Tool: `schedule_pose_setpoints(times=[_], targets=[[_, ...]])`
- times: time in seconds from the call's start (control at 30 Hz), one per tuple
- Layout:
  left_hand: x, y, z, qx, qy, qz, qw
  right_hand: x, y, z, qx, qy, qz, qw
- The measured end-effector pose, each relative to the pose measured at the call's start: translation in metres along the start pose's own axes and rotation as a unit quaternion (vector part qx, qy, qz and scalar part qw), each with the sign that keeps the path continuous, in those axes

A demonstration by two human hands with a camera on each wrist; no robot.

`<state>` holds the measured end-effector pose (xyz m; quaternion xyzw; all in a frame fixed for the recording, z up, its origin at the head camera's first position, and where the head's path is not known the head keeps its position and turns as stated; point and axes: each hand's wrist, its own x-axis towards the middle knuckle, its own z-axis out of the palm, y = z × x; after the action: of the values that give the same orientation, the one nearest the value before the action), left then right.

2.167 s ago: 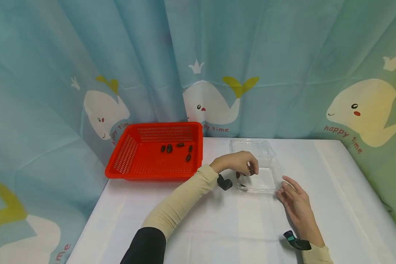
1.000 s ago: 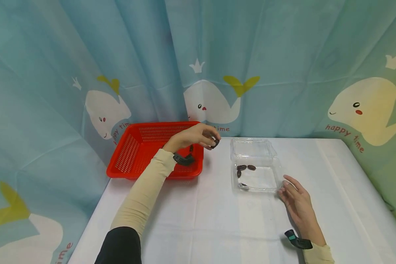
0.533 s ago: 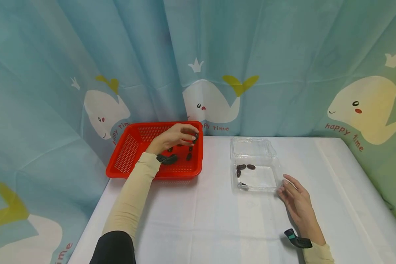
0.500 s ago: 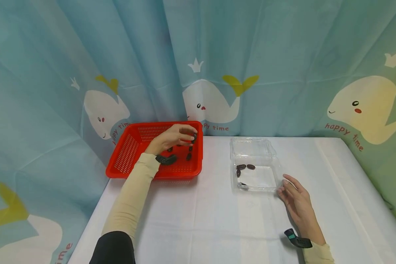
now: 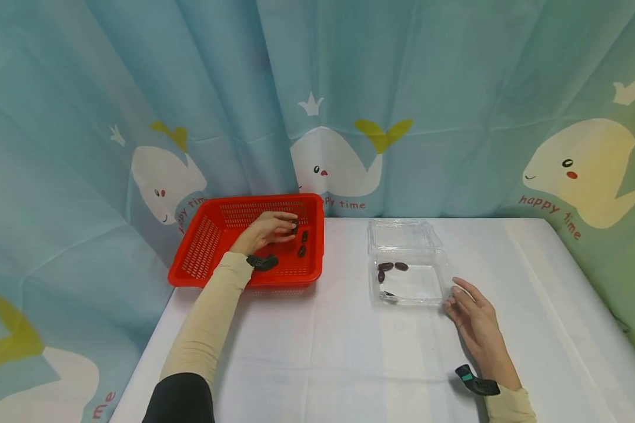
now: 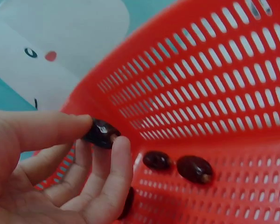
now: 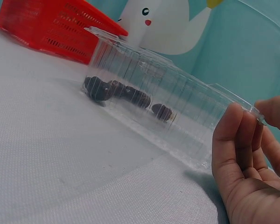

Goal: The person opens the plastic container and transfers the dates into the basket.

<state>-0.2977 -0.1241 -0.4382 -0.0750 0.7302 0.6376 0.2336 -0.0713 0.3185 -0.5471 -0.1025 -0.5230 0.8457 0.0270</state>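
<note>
My left hand (image 5: 264,231) is inside the red plastic basket (image 5: 191,254), at the back left of the table. Thumb and fingertips pinch a glossy dark brown date (image 6: 101,133) above the basket floor, as the left wrist view shows. More dates lie on that floor, among them one date (image 6: 195,169) beside a smaller-looking date (image 6: 157,160). To the right stands a clear plastic clamshell box (image 5: 423,285) with its lid (image 5: 401,235) folded back. Several dates (image 5: 401,266) sit along its left side. My right hand (image 5: 478,329) pinches the box's rim at the near right corner.
A white cloth (image 5: 349,352) covers the table. Behind and beside it hangs a blue-green curtain (image 5: 455,70) with whale prints. A black band (image 5: 476,382) sits on the right wrist.
My left hand has gone from the clear box leftward to the red basket, carrying a date, and has lowered into the basket. My right hand has stayed at the box corner.
</note>
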Motion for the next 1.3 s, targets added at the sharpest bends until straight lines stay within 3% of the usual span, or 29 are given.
schedule_pose_setpoints(times=[0.2,0.4,0.53,1.07,1.3], targets=[[0.003,-0.009,-0.002,0.025,0.017,-0.032,0.9990,0.000,0.000,0.001,0.001,-0.001,0.003,1.000],[0.003,-0.013,-0.005,0.101,0.015,-0.043,0.9939,0.000,0.001,0.000,-0.004,-0.004,0.001,1.000],[0.005,-0.015,-0.006,0.125,0.012,-0.052,0.9907,0.000,0.001,0.000,-0.006,-0.005,0.001,1.000],[0.010,-0.016,-0.003,0.184,0.008,-0.060,0.9811,-0.001,0.001,0.000,-0.005,0.000,-0.001,1.000],[0.012,-0.020,-0.003,0.197,0.006,-0.041,0.9796,0.000,0.000,-0.001,-0.002,-0.003,0.002,1.000]])
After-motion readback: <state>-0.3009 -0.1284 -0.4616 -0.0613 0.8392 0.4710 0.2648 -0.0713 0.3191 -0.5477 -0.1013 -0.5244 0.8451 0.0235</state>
